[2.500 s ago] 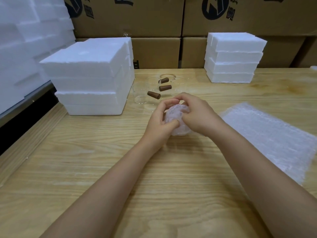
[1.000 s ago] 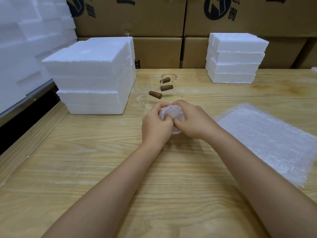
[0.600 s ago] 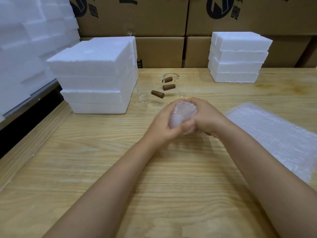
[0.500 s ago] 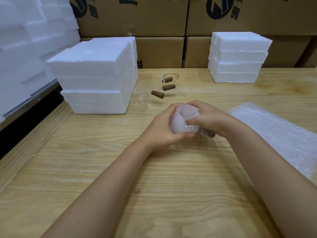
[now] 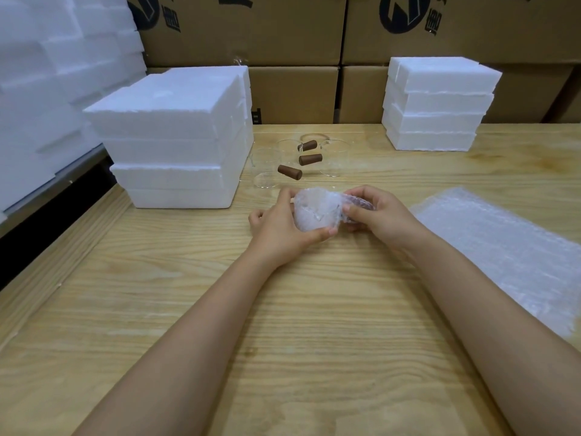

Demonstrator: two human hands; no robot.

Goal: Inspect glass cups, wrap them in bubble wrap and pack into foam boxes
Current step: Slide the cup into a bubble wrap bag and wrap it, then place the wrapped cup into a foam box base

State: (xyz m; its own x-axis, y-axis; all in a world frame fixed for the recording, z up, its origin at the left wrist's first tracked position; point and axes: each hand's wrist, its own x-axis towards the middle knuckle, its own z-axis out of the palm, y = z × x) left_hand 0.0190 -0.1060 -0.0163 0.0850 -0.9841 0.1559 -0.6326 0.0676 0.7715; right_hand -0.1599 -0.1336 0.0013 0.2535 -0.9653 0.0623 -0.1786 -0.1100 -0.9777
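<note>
Where the two hands meet near the middle of the wooden table (image 5: 314,309), they hold a glass cup wrapped in bubble wrap (image 5: 316,212), which seems lifted just above the wood. At 12 o'clock from it, quite near, stand several bare glass cups (image 5: 267,166) with brown handles (image 5: 310,159) that point different ways. At 10 o'clock is a tall stack of white foam boxes (image 5: 176,136), and at 1 o'clock, well apart, a smaller foam stack (image 5: 437,105). A flat bubble wrap sheet (image 5: 509,256) lies at 3 to 4 o'clock, near the right forearm. Cardboard cartons (image 5: 251,33) close the far side, and more foam blocks (image 5: 47,73) rise at 9 o'clock.

The wrapped cup lies on its side, its long axis running about from 9 to 3 o'clock, with the brown handle end showing through the wrap toward 3 o'clock. The left hand (image 5: 283,228) curls round the rounded body, the thumb under the near edge. The right hand (image 5: 380,218) pinches the wrapped handle end between thumb and fingers, which hide part of it.
</note>
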